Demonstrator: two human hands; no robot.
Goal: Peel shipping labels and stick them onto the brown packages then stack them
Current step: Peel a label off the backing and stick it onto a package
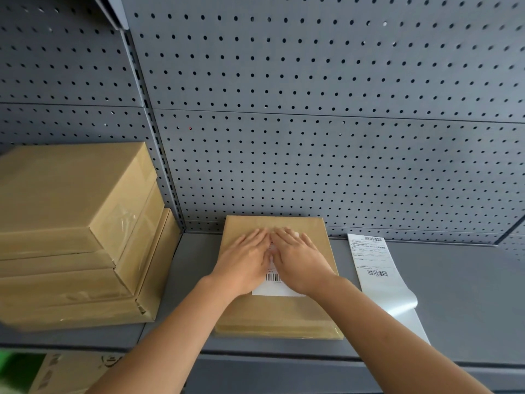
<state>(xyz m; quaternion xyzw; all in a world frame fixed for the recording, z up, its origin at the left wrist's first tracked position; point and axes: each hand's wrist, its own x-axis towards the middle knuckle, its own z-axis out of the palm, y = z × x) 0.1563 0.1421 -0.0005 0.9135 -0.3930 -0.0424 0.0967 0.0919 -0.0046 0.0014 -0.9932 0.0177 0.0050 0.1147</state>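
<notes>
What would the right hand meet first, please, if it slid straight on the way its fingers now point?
Probably the left hand: the right hand angles inward on the label, their fingertips almost touching. Past that, the pegboard panel behind the brown package; depth is unclear.

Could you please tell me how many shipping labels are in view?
2. One label lies on the brown package under the left hand and right hand. The other label sits on the backing strip right of it. More may be hidden.

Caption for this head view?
Left hand and right hand press a shipping label onto a brown package on a shelf.
</notes>
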